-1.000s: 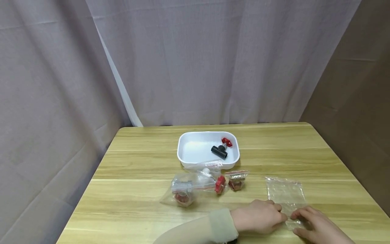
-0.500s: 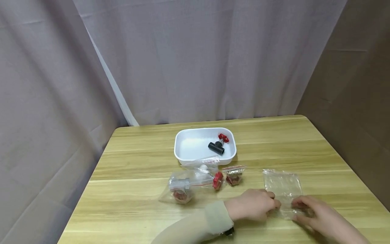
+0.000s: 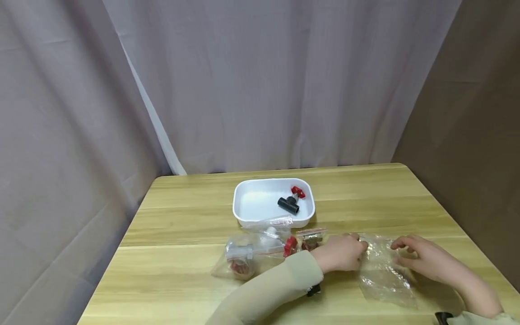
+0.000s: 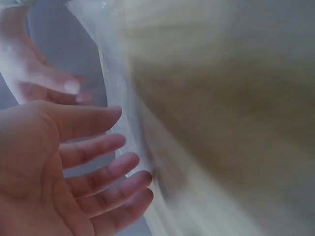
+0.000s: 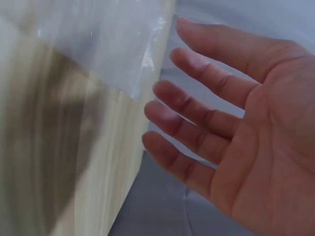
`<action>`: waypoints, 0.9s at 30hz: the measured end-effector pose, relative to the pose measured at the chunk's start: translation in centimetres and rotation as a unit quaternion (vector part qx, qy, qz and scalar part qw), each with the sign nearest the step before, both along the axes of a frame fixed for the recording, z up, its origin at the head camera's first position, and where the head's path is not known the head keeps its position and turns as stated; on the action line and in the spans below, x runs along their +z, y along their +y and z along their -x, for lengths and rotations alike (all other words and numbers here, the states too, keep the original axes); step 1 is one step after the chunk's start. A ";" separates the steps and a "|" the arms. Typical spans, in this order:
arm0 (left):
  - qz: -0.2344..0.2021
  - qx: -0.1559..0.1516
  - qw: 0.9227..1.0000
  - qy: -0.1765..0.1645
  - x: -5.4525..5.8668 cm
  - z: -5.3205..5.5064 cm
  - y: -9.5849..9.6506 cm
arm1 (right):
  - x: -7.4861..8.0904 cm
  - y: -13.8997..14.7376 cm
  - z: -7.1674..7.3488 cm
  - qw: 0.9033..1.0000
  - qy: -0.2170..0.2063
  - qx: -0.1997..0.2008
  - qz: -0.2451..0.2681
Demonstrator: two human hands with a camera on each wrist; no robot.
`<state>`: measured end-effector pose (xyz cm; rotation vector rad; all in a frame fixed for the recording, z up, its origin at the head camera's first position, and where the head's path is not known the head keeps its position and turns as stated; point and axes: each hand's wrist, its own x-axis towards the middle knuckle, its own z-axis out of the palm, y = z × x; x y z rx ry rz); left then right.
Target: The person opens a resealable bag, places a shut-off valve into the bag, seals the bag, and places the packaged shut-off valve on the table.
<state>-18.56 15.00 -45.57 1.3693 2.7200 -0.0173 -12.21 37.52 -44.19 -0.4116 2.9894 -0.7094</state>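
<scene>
A clear zip bag (image 3: 383, 282) lies crinkled and flat on the wooden table, at the right of the head view. At its upper left edge is my left hand (image 3: 341, 253), back of the hand up. The left wrist view shows that hand's fingers (image 4: 108, 172) loosely spread, with nothing pinched between them and the thumb. My right hand (image 3: 430, 257) hovers by the bag's upper right side. Its relaxed fingers (image 5: 189, 132) stand apart beside the bag (image 5: 108, 49) in the right wrist view, holding nothing.
Left of the hands lie several bagged valves: one grey with a red handle (image 3: 240, 267), one white with a red handle (image 3: 290, 246), one small brass-coloured (image 3: 312, 237). Behind them, a white tray (image 3: 235, 205) holds a black valve (image 3: 288, 205). Curtains (image 3: 260, 90) enclose the table.
Both hands have moved up from the bag's near part to its far end, the right hand letting the near part come into view. The bag looks more rumpled. Tray and bagged valves stay put.
</scene>
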 end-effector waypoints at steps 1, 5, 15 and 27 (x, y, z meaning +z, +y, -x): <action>-0.003 0.006 1.000 -0.006 -0.2 0.1 0.3 | -0.2 0.1 0.5 1.000 -0.004 0.002 0.000; -0.012 0.038 0.999 -0.019 -0.4 0.8 1.8 | -0.8 0.4 2.8 1.000 -0.021 0.008 0.011; 0.025 0.082 0.996 -0.013 -0.3 1.8 2.9 | -2.3 -0.9 4.8 0.999 -0.035 0.034 -0.007; 0.051 0.065 0.996 -0.024 -0.6 0.7 2.1 | -2.4 -2.5 2.4 0.997 -0.075 0.035 0.005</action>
